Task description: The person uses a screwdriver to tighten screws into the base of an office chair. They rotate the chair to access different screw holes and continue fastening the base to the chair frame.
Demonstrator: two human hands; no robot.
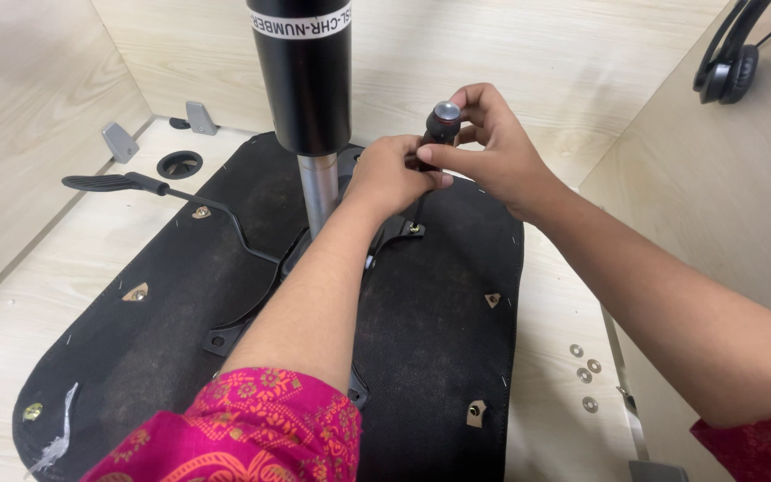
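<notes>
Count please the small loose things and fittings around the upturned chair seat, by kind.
Loose washers on the table at right: 4
Metal brackets on the seat underside: 6
Grey clips at the back left: 2
Black round grommet: 1
Screwdriver in the right hand: 1
Total: 14

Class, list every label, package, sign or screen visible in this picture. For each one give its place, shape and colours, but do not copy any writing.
Label: a white band with dark print, wrapped around the black cylinder that stands upright on the upturned seat base, top centre, just left of the right hand.
No packages, signs or screens are in view.
</notes>
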